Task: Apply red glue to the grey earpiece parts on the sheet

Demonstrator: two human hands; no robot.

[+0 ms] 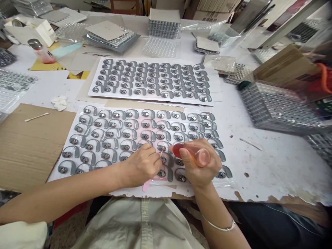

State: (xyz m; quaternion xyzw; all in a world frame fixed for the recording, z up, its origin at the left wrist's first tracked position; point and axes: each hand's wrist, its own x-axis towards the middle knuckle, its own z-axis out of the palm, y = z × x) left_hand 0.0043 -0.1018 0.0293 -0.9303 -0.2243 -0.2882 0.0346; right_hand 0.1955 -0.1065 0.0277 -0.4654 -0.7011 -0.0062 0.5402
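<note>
As your right hand (203, 164) aims the bottle (194, 151) toward nine o'clock, your left hand (145, 164) brings in a thin stick (161, 153) from seven.
Your right hand is wrapped around the red-tinted bottle; your left is curled, seemingly pinching the stick, though its fingertips are partly hidden. The hooked part (162, 147) between them lies on the near sheet (69, 128), slightly toward three o'clock from its middle; whether the nozzle (170, 149) touches it is too small to tell. To do this well, squeeze gently, since a surplus drop could run, steady both hands before the tips meet, and lift your left wrist so it doesn't nudge neighbouring parts (126, 146) at nine o'clock.
</note>
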